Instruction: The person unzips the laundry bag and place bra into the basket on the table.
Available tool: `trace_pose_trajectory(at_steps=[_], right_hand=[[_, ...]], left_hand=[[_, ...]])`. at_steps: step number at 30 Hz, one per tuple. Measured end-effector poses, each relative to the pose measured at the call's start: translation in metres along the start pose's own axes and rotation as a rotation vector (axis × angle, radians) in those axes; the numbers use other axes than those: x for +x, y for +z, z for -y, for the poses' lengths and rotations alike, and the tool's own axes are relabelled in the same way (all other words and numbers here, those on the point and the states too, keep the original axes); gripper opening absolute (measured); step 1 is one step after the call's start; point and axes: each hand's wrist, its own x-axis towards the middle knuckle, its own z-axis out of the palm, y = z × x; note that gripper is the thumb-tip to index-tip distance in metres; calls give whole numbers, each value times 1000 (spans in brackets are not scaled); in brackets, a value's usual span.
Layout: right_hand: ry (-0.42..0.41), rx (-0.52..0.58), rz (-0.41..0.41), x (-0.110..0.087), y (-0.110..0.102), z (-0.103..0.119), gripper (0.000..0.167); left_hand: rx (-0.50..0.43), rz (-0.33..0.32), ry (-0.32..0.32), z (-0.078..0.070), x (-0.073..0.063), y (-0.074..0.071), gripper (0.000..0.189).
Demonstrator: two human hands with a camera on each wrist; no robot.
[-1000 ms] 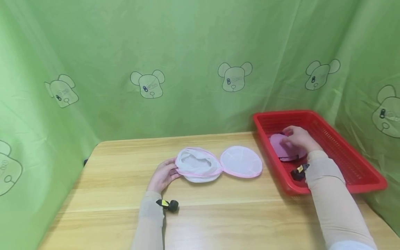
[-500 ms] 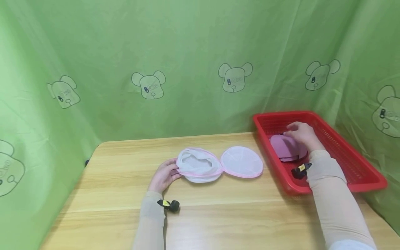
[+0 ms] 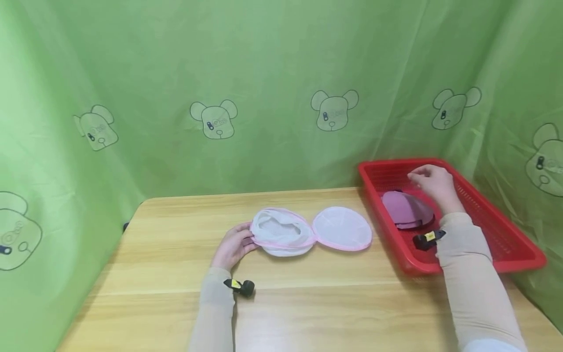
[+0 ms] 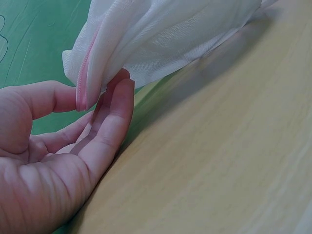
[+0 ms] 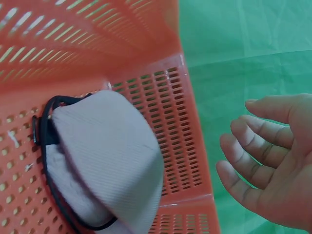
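A white mesh laundry bag (image 3: 287,250) with a pink zip lies unzipped on the table, its round lid (image 3: 343,229) folded out to the right. My left hand (image 3: 232,247) pinches the bag's left rim. In the left wrist view, thumb and fingers sit either side of the pink zip edge (image 4: 86,73). A folded pink bra (image 3: 404,209) with black straps lies in the red basket; its cups are nested in the right wrist view. My right hand (image 3: 436,187) hovers over the basket, above and right of the bra, holding nothing. Its fingers (image 5: 248,139) are loosely bent.
The red perforated basket (image 3: 519,261) stands at the table's right side, its rim raised. A green curtain (image 3: 264,58) with bear-head prints encloses the back and sides. The wooden table (image 3: 308,313) extends toward me in front of the bag.
My right hand has risen up and right, away from the bra, which stays in the basket. The left hand keeps its grip on the bag; the view shifts slightly.
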Motion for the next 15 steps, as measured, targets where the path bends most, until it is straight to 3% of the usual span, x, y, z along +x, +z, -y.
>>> trace_pose_trajectory(at_steps=[6,15], right_hand=[[31,76,-15,-3,-9,6,47],[50,113,-100,-9,-19,23,48]], left_hand=[[1,9,6,2,-1,1,47],[9,2,14,-2,-1,-3,44]])
